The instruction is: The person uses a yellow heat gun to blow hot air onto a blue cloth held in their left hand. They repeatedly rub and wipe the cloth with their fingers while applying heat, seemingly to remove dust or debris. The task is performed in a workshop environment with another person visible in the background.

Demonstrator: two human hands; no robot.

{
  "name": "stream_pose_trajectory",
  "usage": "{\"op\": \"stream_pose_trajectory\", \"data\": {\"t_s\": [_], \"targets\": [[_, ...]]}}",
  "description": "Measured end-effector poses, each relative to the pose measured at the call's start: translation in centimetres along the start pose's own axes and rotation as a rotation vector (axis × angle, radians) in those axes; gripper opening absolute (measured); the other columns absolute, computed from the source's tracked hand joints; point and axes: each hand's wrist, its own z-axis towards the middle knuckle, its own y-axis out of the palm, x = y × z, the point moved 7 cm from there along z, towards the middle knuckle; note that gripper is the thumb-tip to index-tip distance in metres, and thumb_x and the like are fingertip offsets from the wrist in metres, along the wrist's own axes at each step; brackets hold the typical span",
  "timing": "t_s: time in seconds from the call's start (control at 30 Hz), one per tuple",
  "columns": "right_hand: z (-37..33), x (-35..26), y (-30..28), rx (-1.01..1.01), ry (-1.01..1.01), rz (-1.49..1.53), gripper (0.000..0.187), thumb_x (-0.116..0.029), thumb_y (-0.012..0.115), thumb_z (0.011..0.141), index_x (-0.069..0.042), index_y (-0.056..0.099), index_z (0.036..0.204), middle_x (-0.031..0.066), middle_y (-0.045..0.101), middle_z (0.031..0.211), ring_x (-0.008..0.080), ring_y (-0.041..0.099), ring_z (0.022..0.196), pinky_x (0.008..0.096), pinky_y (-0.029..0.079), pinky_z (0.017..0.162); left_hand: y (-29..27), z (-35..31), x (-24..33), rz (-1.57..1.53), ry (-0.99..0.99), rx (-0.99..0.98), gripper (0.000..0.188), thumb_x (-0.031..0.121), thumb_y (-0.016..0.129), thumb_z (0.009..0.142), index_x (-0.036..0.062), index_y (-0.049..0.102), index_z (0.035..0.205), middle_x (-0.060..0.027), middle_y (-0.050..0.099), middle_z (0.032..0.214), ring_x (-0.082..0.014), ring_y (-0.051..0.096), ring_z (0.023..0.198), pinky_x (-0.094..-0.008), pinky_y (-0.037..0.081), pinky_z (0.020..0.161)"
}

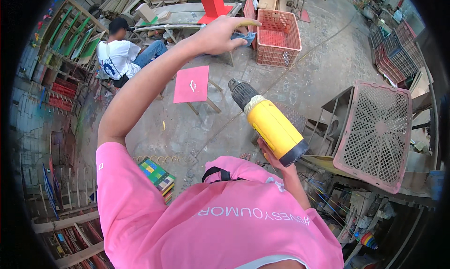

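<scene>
My left arm reaches up and across, and my left hand [219, 36] is raised with its thumb and forefinger apart, seemingly empty. The forefinger looks yellowish. A blue cloth-like piece [245, 37] shows just past the thumb; I cannot tell whether they touch. On the right, my right hand [268, 152] grips a yellow and black cordless drill [274, 128] from below. The drill's black chuck points up and left, and its body hides most of the fingers. Below my left forearm stands a small stool [191, 84] with a pinkish-red square top bearing a white mark.
A person [119, 55] in a white shirt sits at the far left. Behind my left hand, a bench [180, 13] carries a red stool-like piece [213, 4]. A red plastic crate [278, 38] is nearby. A pink mesh panel [375, 133] leans at right; green-yellow boxes [157, 175] lie left.
</scene>
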Motion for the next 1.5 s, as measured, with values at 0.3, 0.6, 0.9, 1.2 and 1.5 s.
{"op": "stream_pose_trajectory", "data": {"t_s": [0.3, 0.6, 0.9, 1.2, 1.5], "targets": [[-0.3, 1.5, 0.5, -0.038, 0.246, 0.311, 0.012, -0.009, 0.068, 0.088, -0.005, 0.066, 0.099, 0.0039, 0.065, 0.083, 0.018, 0.062, 0.075, 0.0309, 0.049, 0.069, 0.0, -2.1, -1.7, -0.201, -0.131, -0.016, 0.056, 0.004, 0.058, 0.086, 0.0143, 0.045, 0.14, -0.0136, 0.062, 0.12, -0.0256, 0.059, 0.114, -0.037, 0.044, 0.102], [0.1, -0.2, 0.9, 0.042, -0.158, 0.074, 0.021, -0.007, 0.068, 0.087, -0.005, 0.063, 0.108, 0.0044, 0.065, 0.092, 0.0179, 0.063, 0.088, 0.03, 0.049, 0.079, -1.2, -2.4, 0.0, -0.2, -0.123, 0.006, 0.054, 0.016, 0.071, 0.081, 0.0109, 0.052, 0.132, -0.0124, 0.067, 0.102, -0.0206, 0.062, 0.09, -0.0321, 0.048, 0.085], [-1.7, 5.4, 2.6, 0.014, 0.043, 0.27, 0.043, -0.012, 0.074, 0.082, -0.009, 0.059, 0.122, 0.0057, 0.067, 0.11, 0.0208, 0.063, 0.102, 0.0329, 0.047, 0.092, -1.6, -2.8, 1.2, -0.158, -0.309, -0.079, 0.057, 0.014, 0.073, 0.079, 0.0129, 0.052, 0.132, -0.0036, 0.059, 0.086, -0.0097, 0.054, 0.069, -0.0243, 0.045, 0.065], [-0.3, 1.2, 1.5, 0.043, -0.147, -0.177, 0.035, -0.012, 0.069, 0.086, -0.006, 0.06, 0.119, 0.0099, 0.066, 0.111, 0.0248, 0.062, 0.105, 0.0363, 0.048, 0.09, -1.9, -3.2, 2.2, -0.065, -0.281, -0.067, 0.057, 0.015, 0.075, 0.076, 0.0126, 0.055, 0.129, -0.0032, 0.06, 0.08, -0.0124, 0.057, 0.07, -0.0306, 0.048, 0.068], [-2.0, 0.5, -0.1, 0.119, -0.216, -0.598, 0.04, -0.015, 0.071, 0.085, -0.005, 0.059, 0.121, 0.0143, 0.065, 0.114, 0.0308, 0.061, 0.105, 0.0391, 0.048, 0.09, -2.3, -2.8, 1.8, -0.025, -0.229, 0.045, 0.055, 0.012, 0.074, 0.077, 0.0119, 0.055, 0.128, -0.0039, 0.06, 0.08, -0.0125, 0.057, 0.062, -0.0297, 0.05, 0.064]]}}
